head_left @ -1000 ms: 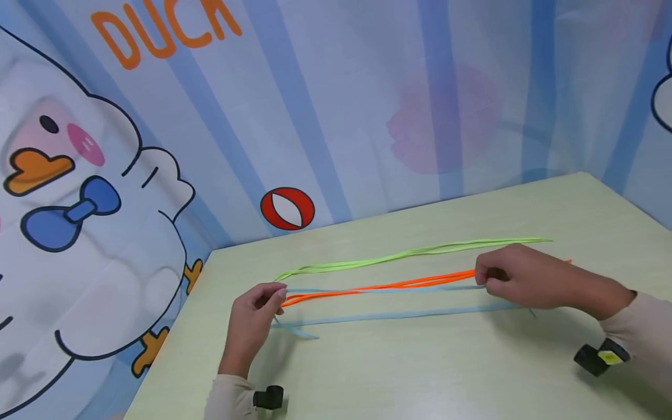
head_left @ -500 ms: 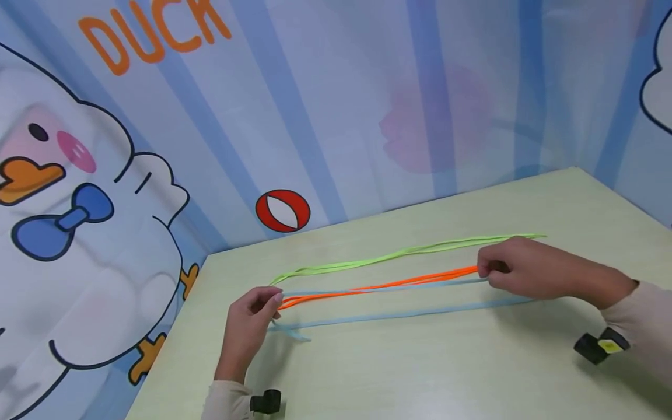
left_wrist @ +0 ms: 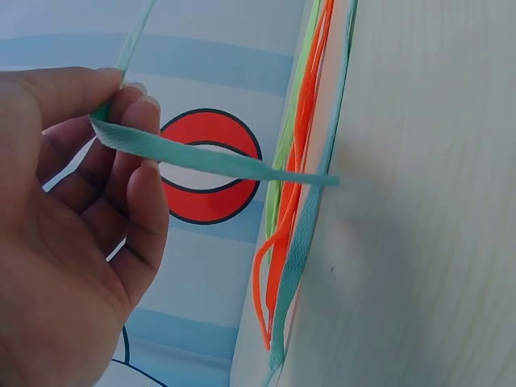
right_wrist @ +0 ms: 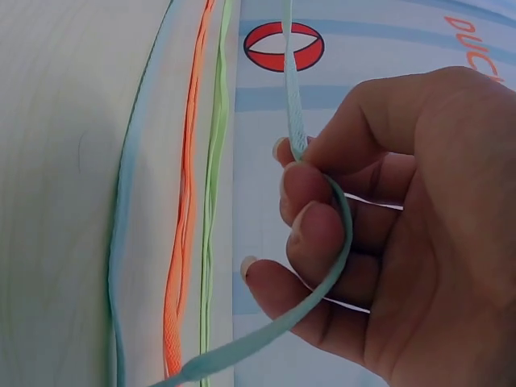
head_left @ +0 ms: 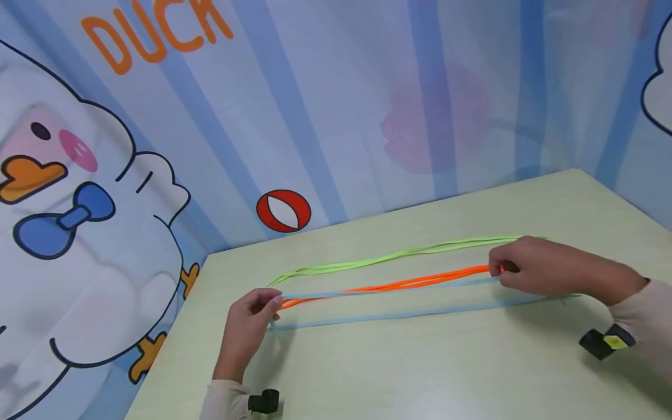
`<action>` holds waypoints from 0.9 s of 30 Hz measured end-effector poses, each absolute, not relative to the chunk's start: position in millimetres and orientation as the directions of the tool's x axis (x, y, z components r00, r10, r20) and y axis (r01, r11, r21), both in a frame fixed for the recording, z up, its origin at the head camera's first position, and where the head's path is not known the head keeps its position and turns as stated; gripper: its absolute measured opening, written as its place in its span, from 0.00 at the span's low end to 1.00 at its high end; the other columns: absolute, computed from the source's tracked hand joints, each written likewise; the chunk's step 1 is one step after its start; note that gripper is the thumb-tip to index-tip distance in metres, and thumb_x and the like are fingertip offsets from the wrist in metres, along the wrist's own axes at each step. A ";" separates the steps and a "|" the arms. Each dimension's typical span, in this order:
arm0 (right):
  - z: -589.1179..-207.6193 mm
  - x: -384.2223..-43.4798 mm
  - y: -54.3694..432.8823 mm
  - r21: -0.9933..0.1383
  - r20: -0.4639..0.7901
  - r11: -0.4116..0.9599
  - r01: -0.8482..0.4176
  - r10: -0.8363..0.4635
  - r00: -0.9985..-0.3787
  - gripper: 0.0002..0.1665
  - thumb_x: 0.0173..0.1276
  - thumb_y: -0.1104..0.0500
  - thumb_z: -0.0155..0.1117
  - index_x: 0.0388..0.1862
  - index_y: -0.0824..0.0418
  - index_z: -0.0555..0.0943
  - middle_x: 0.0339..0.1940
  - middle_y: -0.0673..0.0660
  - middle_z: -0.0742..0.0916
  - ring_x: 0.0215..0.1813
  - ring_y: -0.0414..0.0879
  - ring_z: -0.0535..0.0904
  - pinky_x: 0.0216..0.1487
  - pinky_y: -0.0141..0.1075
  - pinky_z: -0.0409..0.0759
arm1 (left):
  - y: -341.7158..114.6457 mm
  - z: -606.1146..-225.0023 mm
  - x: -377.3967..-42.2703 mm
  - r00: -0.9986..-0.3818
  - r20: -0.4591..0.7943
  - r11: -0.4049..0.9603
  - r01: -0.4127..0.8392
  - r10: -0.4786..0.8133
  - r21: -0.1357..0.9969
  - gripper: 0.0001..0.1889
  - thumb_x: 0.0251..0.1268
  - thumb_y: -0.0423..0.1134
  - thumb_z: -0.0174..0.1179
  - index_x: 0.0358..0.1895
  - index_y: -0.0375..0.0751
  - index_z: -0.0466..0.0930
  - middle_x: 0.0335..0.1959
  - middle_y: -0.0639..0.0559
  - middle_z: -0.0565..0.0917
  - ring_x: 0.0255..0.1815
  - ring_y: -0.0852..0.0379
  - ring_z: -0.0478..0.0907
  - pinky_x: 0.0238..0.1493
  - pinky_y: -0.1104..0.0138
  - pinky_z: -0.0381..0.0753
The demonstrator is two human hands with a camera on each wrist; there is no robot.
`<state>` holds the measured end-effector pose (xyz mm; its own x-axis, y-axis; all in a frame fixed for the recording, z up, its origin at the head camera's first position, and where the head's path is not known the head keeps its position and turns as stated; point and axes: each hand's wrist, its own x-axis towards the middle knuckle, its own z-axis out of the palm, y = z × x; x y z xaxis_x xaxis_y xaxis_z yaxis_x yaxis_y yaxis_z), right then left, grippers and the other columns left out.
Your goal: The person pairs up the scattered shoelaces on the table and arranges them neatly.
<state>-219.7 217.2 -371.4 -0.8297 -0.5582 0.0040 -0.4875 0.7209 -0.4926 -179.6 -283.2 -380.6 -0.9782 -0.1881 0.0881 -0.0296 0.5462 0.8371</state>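
A flat light-blue shoelace (head_left: 315, 295) is stretched between both hands above the table. My left hand (head_left: 249, 324) pinches it between thumb and fingertips; a short tail of the lace (left_wrist: 185, 155) sticks out past that pinch in the left wrist view. At the other side, my right hand (head_left: 551, 271) pinches the lace, and its loose end (right_wrist: 250, 343) curves down across the fingers in the right wrist view. Below the held lace, a second light-blue shoelace (head_left: 404, 315) lies nearly straight on the table. Orange shoelaces (head_left: 409, 285) lie behind, partly overlapped by the held one.
Green shoelaces (head_left: 388, 258) lie farthest back on the pale table (head_left: 409, 367). A printed cloth backdrop (head_left: 357, 116) with a duck and a red ball stands along the table's back edge. Small black devices (head_left: 265, 401) sit on the wrists.
The right hand has shifted slightly right, drawing the lace along. The lace tail that hung below the left hand has gone from the head view. The head view has shifted slightly.
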 end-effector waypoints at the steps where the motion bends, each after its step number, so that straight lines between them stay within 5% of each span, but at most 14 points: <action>1: -371.8 -220.0 217.3 -0.489 -0.004 0.727 -0.483 -0.555 -0.832 0.07 0.68 0.65 0.57 0.37 0.53 0.79 0.22 0.45 0.73 0.25 0.40 0.69 0.33 0.36 0.71 | -283.7 -380.6 -179.7 -0.978 0.086 0.549 -0.034 -0.191 0.835 0.13 0.71 0.42 0.62 0.52 0.41 0.84 0.43 0.42 0.84 0.39 0.51 0.81 0.45 0.59 0.79; 27: -379.6 -229.9 237.3 -0.406 -0.164 0.778 -0.480 -0.578 -0.799 0.06 0.66 0.64 0.60 0.34 0.53 0.81 0.30 0.44 0.78 0.30 0.41 0.70 0.32 0.38 0.72 | -300.3 -386.0 -184.2 -0.972 -0.016 0.638 -0.165 -0.233 0.752 0.11 0.72 0.38 0.61 0.52 0.39 0.84 0.42 0.46 0.84 0.38 0.52 0.80 0.41 0.61 0.77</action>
<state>-229.9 237.3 -379.6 -0.7991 -0.5784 -0.1642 -0.4797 0.7780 -0.4057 -184.2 -300.3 -386.0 -0.9724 -0.2326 -0.0165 -0.1653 0.6380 0.7521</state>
